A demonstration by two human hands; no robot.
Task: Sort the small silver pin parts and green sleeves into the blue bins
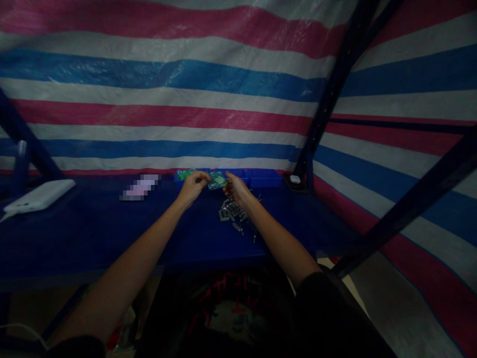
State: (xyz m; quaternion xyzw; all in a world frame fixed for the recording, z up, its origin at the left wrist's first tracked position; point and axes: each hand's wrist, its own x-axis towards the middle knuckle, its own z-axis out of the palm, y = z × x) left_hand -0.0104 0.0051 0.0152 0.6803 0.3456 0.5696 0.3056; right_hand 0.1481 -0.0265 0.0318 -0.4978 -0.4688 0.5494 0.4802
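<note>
A green packet (217, 181) at centre frame is pinched between the fingers of the left hand (194, 187) and right hand (237, 190); handling it seems the step, any next move needing steady grips. Metal parts (231, 211) lie below.

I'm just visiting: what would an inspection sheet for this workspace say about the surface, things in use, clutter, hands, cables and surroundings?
Surface: dark blue tabletop, dimly lit.
Things in use: green packet; pile of small metal parts; three blue bins in a row at the back, the left one holding green material.
Clutter: white device at left; pixelated item, unidentifiable; small white object at back right.
Hands: left hand and right hand both hold the packet in their fingers.
Cables: white cable by the device.
Surroundings: striped sheeting behind and at right; blue frame.
</note>
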